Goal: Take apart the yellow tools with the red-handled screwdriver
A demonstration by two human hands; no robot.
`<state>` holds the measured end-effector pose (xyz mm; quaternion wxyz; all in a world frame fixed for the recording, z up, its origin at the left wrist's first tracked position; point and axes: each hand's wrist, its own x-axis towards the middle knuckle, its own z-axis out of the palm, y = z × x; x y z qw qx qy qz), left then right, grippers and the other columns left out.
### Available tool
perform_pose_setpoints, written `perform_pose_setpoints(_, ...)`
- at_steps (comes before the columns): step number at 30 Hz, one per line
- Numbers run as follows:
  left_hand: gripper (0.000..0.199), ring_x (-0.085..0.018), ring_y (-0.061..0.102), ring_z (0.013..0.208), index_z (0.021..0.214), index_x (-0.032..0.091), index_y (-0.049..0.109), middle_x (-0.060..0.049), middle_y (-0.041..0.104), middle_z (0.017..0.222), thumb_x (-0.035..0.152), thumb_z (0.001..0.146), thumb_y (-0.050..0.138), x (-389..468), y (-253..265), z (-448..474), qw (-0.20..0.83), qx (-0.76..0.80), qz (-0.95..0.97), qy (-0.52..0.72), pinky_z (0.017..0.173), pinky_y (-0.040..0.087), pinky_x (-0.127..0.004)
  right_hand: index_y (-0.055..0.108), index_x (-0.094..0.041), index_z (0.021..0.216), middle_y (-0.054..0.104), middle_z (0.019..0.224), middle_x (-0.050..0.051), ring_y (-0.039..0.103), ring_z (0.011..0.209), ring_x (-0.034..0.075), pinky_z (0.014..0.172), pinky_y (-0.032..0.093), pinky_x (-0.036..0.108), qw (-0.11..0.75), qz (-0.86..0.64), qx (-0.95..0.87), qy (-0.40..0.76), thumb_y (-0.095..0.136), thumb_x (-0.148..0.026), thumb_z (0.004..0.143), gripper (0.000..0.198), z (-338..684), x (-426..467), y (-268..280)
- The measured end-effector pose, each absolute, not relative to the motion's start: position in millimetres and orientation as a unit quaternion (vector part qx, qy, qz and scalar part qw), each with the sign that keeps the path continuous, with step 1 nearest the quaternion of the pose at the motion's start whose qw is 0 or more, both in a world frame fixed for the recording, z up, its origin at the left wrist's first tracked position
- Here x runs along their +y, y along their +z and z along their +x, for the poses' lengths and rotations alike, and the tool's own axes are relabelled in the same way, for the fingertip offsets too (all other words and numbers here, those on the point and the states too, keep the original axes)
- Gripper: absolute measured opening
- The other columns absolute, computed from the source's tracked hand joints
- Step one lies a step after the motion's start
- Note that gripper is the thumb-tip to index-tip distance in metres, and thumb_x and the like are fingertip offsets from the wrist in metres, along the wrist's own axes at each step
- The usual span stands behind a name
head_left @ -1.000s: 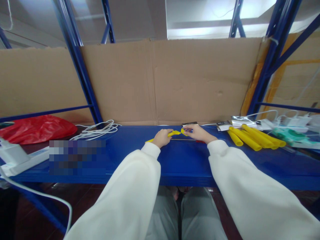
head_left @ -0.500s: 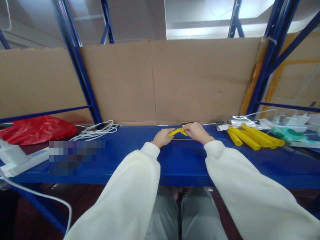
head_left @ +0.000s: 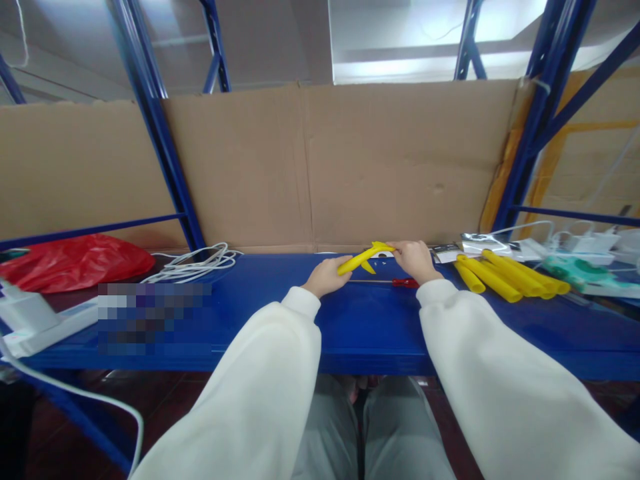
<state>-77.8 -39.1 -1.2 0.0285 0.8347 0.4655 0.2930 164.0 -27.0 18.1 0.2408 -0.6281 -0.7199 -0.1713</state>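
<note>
A long yellow plastic piece with fin-like prongs stretches between my hands over the blue shelf. My left hand is closed around its left end. At its right end, the fingers of my right hand pinch the narrow tip. Below it lies a screwdriver with a red handle, its thin shaft pointing left. A few tiny bits rest on the shelf just behind the piece, too small to name.
Several yellow tubes lie to the right, near silver packets and white chargers. Coiled white cable, a red plastic bag and a power strip are on the left. A cardboard wall closes the back.
My right hand has moved right, toward the tip of the yellow piece. More of the piece and the screwdriver's red handle now show. The left hand has stayed about where it was.
</note>
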Motion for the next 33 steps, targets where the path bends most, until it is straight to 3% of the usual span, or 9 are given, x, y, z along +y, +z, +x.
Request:
perform_pose_setpoints(7, 0.052, -0.021, 0.054, 0.135, 0.145, 0.015, 0.053, -0.008, 0.059, 0.146, 0.019, 0.094, 0.048, -38, 0, -79, -0.009, 0.438, 0.831, 0.344, 0.116, 0.039, -0.033, 0.068, -0.018, 0.133, 0.071, 0.128, 0.013, 0.066, 0.118, 0.029, 0.102, 0.048, 0.04, 0.272, -0.66, -0.689, -0.127, 0.041, -0.019, 0.096, 0.046, 161, -25, 14)
perform_pose_setpoints(11, 0.054, -0.023, 0.055, 0.134, 0.146, 0.015, 0.051, -0.01, 0.06, 0.144, 0.017, 0.093, 0.048, -36, 0, -80, -0.011, 0.515, 0.801, 0.306, 0.115, 0.041, -0.034, 0.074, -0.021, 0.123, 0.071, 0.129, 0.008, 0.064, 0.122, 0.026, 0.106, 0.047, 0.036, 0.204, -0.603, -0.77, -0.041, 0.05, -0.02, 0.092, 0.039, 159, -16, 5)
perform_pose_setpoints(17, 0.052, -0.027, 0.062, 0.125, 0.145, 0.017, 0.052, -0.015, 0.067, 0.133, 0.022, 0.094, 0.049, -34, -3, -78, -0.006, 0.581, 0.777, 0.241, 0.108, 0.046, -0.036, 0.071, -0.026, 0.128, 0.065, 0.137, 0.0, 0.056, 0.133, 0.019, 0.116, 0.039, 0.036, 0.138, -0.515, -0.842, 0.077, 0.044, -0.007, 0.086, 0.053, 153, -4, -11)
perform_pose_setpoints(23, 0.052, -0.028, 0.063, 0.123, 0.147, 0.018, 0.047, -0.016, 0.066, 0.129, 0.024, 0.095, 0.047, -31, -5, -77, -0.014, 0.602, 0.768, 0.218, 0.105, 0.047, -0.038, 0.073, -0.026, 0.124, 0.066, 0.134, 0.003, 0.059, 0.13, 0.024, 0.115, 0.04, 0.04, 0.132, -0.518, -0.84, 0.092, 0.048, -0.006, 0.082, 0.054, 154, -3, -11)
perform_pose_setpoints(33, 0.044, -0.032, 0.067, 0.115, 0.136, 0.013, 0.055, -0.022, 0.064, 0.13, 0.022, 0.095, 0.042, -28, 6, -61, -0.045, 0.621, 0.771, 0.133, 0.095, 0.053, -0.041, 0.076, -0.027, 0.119, 0.068, 0.132, 0.002, 0.061, 0.128, 0.022, 0.112, 0.042, 0.036, 0.111, -0.533, -0.835, 0.081, 0.047, -0.004, 0.08, 0.053, 146, -9, -7)
